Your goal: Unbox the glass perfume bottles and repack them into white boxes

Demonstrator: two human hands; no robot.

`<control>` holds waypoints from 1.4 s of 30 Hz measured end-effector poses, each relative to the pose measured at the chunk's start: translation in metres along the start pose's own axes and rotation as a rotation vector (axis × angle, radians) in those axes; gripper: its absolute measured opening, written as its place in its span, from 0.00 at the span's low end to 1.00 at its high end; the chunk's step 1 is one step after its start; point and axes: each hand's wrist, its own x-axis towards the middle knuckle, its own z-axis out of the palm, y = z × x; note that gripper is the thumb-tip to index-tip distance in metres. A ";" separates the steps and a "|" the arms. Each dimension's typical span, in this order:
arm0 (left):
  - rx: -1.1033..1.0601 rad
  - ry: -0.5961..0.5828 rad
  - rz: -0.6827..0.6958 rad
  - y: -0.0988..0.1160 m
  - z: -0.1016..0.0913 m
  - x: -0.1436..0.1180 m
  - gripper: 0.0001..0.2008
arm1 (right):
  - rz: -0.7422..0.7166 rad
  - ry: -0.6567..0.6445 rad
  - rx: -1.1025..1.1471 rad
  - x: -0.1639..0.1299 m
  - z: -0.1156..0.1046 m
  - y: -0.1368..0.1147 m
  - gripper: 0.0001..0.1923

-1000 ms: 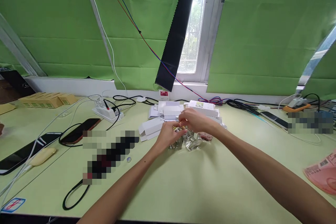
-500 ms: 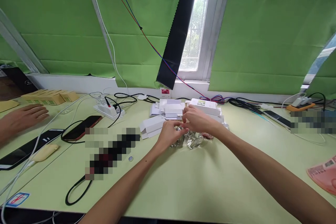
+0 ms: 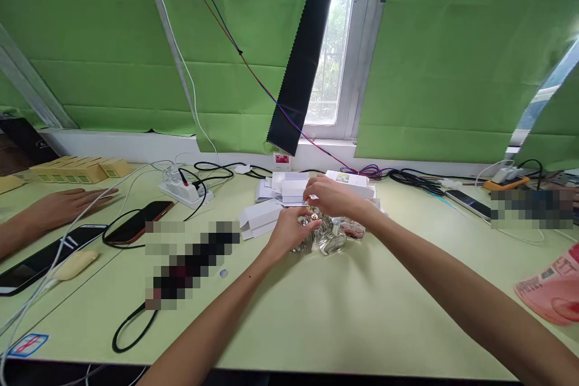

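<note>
My left hand (image 3: 291, 229) wraps around a small clear glass bottle (image 3: 306, 242) standing on the pale green table (image 3: 344, 325). My right hand (image 3: 330, 196) hovers just above it, its fingertips pinching a small gold cap (image 3: 313, 215) at the bottle's top. Another clear glass bottle (image 3: 333, 241) with a silver neck stands right beside them. A small dish of reddish material (image 3: 353, 230) lies behind that bottle. A heap of white cardboard boxes (image 3: 289, 190) lies just beyond my hands.
Another person's hand (image 3: 67, 202) rests flat on the table at far left. Two phones (image 3: 136, 223) with cables, a white power strip (image 3: 183, 192), yellow boxes (image 3: 76, 170) and a pink package (image 3: 549, 292) at right lie around. Cables run along the window sill.
My right hand has lifted slightly and shifted left over the bottle. The other person's hand came into view at left and slid further right across the table.
</note>
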 end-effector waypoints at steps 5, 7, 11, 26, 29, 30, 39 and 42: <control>0.207 -0.047 0.042 0.005 -0.041 -0.025 0.20 | 0.067 0.011 0.021 -0.012 0.014 0.011 0.11; 0.428 -0.082 -0.040 0.002 -0.066 -0.047 0.22 | 0.121 0.017 0.021 -0.020 0.011 0.019 0.12; 0.728 -0.275 -0.347 -0.023 -0.108 -0.097 0.22 | 0.248 -0.027 0.039 -0.033 0.005 0.028 0.11; 0.498 -0.300 -0.106 -0.052 -0.065 -0.051 0.11 | 0.279 -0.110 0.125 -0.029 0.015 0.023 0.09; 0.321 -0.237 -0.076 -0.036 -0.067 -0.018 0.17 | 0.277 -0.107 0.140 -0.027 0.018 0.026 0.10; 0.266 -0.194 -0.068 -0.029 -0.067 -0.010 0.18 | 0.277 -0.106 0.144 -0.026 0.019 0.027 0.10; 0.284 -0.312 0.072 0.028 -0.024 0.022 0.19 | 0.292 -0.104 0.134 -0.024 0.015 0.020 0.11; 0.314 -0.289 0.014 0.031 -0.009 0.023 0.18 | 0.296 -0.109 0.123 -0.023 0.013 0.018 0.11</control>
